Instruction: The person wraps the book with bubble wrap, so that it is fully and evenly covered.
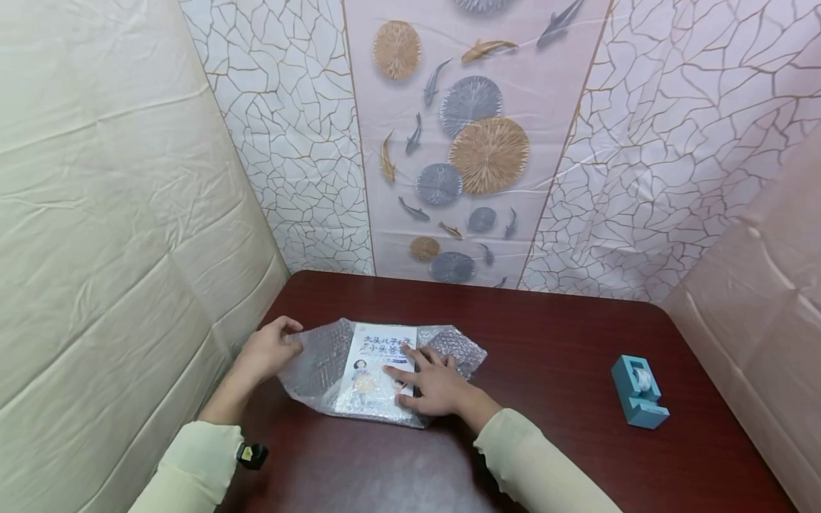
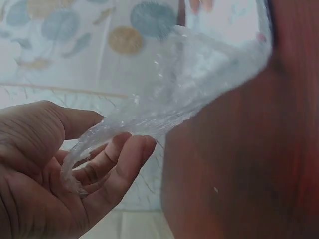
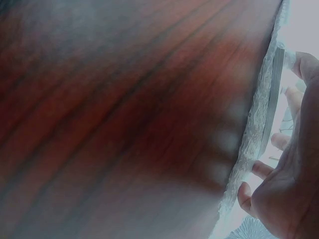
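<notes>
A white book [image 1: 367, 390] with blue Chinese characters and small cartoon figures on its cover lies flat on a sheet of clear bubble wrap [image 1: 314, 363]. My left hand [image 1: 266, 351] pinches the left edge of the wrap and holds it up off the table. In the left wrist view, the raised wrap [image 2: 169, 107] runs between the thumb and fingers of that hand [image 2: 60, 164]. My right hand [image 1: 439, 385] rests on the right part of the cover, fingers spread. The right wrist view shows the book's side edge [image 3: 272, 99] above the wrap, beside the same hand [image 3: 284, 189].
A blue tape dispenser [image 1: 641, 392] with a roll of clear tape stands on the right of the dark red table [image 1: 532, 342]. Patterned cloth [image 1: 442, 142] hangs behind the table, and beige padded panels [image 1: 160, 214] flank it. A black device [image 1: 252, 456] sits at my left wrist.
</notes>
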{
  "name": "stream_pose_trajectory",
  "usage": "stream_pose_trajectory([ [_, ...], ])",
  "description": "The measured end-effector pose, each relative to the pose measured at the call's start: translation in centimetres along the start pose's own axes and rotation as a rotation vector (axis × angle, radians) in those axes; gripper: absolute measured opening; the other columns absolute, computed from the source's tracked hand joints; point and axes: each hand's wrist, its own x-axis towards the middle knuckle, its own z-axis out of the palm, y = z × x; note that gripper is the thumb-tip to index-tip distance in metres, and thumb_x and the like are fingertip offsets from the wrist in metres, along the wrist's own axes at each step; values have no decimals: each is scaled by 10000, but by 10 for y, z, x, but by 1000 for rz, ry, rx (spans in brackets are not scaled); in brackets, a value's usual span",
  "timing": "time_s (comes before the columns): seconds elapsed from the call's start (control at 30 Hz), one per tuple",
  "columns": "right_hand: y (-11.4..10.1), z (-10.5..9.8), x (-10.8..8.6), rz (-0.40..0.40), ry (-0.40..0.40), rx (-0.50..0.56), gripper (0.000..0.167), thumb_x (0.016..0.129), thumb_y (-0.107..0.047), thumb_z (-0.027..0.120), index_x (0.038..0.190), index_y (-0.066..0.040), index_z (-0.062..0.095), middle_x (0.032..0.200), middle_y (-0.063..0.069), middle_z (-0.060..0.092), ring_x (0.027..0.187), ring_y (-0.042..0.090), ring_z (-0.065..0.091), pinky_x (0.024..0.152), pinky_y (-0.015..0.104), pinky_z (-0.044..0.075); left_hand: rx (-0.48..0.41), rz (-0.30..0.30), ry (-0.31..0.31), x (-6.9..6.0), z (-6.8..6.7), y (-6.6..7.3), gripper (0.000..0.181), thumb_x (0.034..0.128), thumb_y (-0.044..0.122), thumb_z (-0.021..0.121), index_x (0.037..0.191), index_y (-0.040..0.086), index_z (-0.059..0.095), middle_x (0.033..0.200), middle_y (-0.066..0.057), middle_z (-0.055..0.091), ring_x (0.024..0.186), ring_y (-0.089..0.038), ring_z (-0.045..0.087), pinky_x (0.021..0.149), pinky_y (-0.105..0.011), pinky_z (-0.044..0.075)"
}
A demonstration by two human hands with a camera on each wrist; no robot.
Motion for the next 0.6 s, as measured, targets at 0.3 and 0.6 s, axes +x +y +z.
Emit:
stream_pose_trajectory([
  [0.3, -1, -1, -1, 5, -8, 9, 633, 1097, -724, 407, 1697, -535, 346, 1879, 85, 139, 1675, 502, 227, 1125, 830, 348, -37, 152, 43, -11, 3, 37, 376, 974, 150, 751, 1345, 144, 690, 1047, -74, 713, 881, -224, 640, 754, -356, 486],
  [0.6, -1, -1, -1, 6, 2, 0, 634, 1095, -717, 422, 1696, -526, 361, 1875, 88, 160, 1666, 499, 255, 1120, 845, 347, -75, 213, 9, -15, 19, 62, 352, 991, 114, 742, 1337, 165, 709, 1072, -54, 720, 939, -217, 637, 820, -372, 498],
])
